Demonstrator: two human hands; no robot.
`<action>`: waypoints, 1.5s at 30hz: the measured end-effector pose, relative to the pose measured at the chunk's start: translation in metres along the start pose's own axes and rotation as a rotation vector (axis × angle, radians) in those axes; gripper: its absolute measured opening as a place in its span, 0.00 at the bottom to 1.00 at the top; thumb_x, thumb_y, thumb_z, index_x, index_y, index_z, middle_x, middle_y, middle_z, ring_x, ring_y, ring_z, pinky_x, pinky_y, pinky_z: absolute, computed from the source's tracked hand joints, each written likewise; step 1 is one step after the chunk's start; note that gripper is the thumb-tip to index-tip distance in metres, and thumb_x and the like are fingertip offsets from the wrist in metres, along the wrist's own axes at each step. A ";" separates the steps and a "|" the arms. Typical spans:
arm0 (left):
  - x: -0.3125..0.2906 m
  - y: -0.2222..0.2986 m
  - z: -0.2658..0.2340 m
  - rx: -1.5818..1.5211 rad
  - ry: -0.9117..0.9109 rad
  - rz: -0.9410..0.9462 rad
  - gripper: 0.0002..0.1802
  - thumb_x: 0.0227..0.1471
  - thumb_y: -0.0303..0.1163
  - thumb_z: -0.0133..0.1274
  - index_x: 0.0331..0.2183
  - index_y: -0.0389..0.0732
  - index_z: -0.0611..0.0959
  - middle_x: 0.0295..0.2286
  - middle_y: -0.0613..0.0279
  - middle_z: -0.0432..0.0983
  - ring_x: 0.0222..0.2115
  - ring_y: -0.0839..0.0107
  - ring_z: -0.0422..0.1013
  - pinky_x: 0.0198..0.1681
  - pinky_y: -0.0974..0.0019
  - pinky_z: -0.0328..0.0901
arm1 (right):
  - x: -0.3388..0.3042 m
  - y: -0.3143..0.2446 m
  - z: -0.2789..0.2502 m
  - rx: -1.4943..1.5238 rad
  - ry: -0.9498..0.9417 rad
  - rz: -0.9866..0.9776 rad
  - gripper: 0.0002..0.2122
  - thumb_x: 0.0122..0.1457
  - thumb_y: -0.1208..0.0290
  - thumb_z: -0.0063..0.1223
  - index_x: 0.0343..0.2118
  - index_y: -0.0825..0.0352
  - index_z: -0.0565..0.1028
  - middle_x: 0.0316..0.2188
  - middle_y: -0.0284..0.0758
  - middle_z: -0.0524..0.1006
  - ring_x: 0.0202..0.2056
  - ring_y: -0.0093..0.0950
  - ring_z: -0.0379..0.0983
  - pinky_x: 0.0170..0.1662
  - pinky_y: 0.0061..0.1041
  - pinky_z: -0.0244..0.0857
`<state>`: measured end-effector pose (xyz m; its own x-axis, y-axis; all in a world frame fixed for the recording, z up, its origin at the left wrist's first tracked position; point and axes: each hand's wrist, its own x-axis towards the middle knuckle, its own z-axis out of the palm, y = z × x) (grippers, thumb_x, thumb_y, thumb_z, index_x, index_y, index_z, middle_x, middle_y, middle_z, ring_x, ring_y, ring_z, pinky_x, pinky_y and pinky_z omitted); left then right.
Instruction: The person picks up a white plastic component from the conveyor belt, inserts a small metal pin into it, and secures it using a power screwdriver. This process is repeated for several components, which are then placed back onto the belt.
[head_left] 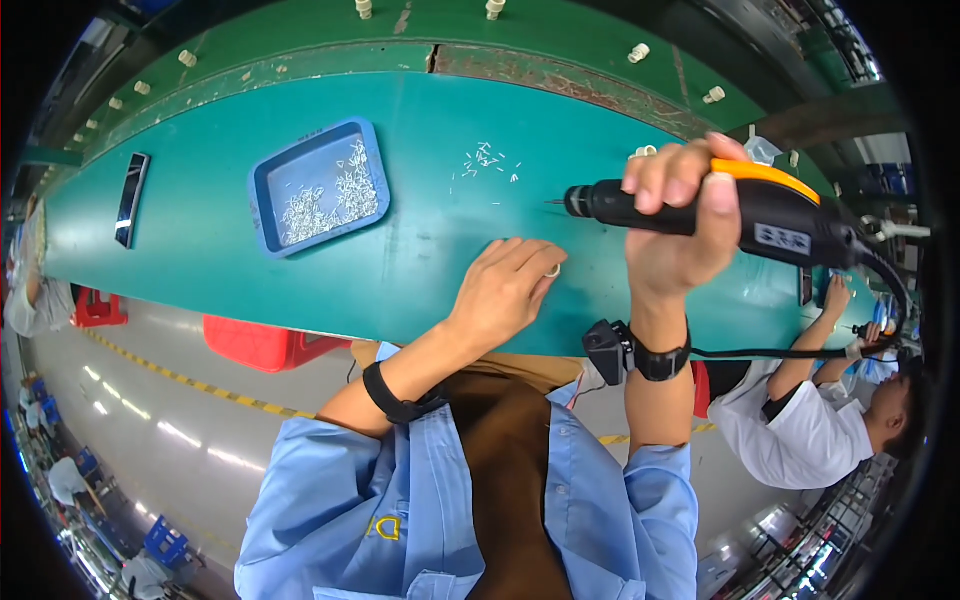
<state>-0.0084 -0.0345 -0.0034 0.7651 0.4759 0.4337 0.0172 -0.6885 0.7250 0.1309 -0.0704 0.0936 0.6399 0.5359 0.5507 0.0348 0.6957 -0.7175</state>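
My right hand (pixel 685 225) is wrapped round a black electric screwdriver (pixel 770 212) with an orange lever along its top. The tool lies nearly level above the table, its thin bit pointing left. Below and left of the bit, my left hand (pixel 505 290) rests near the table's front edge. Its fingers are pinched on a small white round piece (pixel 554 271), mostly hidden by the fingertips. Beyond the left hand, several thin, pale metal-looking pieces (pixel 485 158) lie loose on the green table (pixel 430 230).
A blue tray (pixel 378 150) of many small silvery pieces stands left of centre. Further left lies a dark flat phone-like object (pixel 131 200). White fittings (pixel 495 9) line the green back ledge. A black cable (pixel 890 280) hangs at right, near another person (pixel 810 430). Red stool (pixel 260 342) behind.
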 end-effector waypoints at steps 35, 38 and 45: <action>0.014 0.022 -0.018 -0.022 0.157 0.002 0.14 0.37 0.18 0.61 0.33 0.35 0.80 0.27 0.60 0.66 0.22 0.71 0.66 0.23 0.70 0.60 | -0.020 -0.057 -0.018 0.111 -0.147 -0.061 0.20 0.56 0.54 0.44 0.45 0.64 0.68 0.22 0.26 0.65 0.20 0.18 0.61 0.24 0.23 0.57; 0.013 0.021 -0.017 -0.040 0.149 0.000 0.12 0.38 0.17 0.60 0.31 0.35 0.81 0.25 0.61 0.67 0.21 0.71 0.66 0.22 0.71 0.60 | -0.021 -0.058 -0.017 0.122 -0.145 -0.055 0.19 0.56 0.54 0.45 0.44 0.64 0.68 0.22 0.26 0.65 0.20 0.18 0.61 0.24 0.23 0.58; 0.011 0.021 -0.016 -0.194 0.168 -0.011 0.10 0.38 0.16 0.59 0.29 0.35 0.81 0.23 0.62 0.69 0.20 0.73 0.66 0.20 0.72 0.59 | -0.022 -0.065 -0.019 0.207 -0.172 -0.036 0.19 0.55 0.54 0.47 0.44 0.64 0.67 0.23 0.26 0.66 0.20 0.19 0.61 0.26 0.23 0.58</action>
<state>-0.0100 -0.0347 0.0257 0.6475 0.5785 0.4961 -0.1110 -0.5724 0.8124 0.1288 -0.1363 0.1203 0.5006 0.5704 0.6512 -0.1138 0.7891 -0.6036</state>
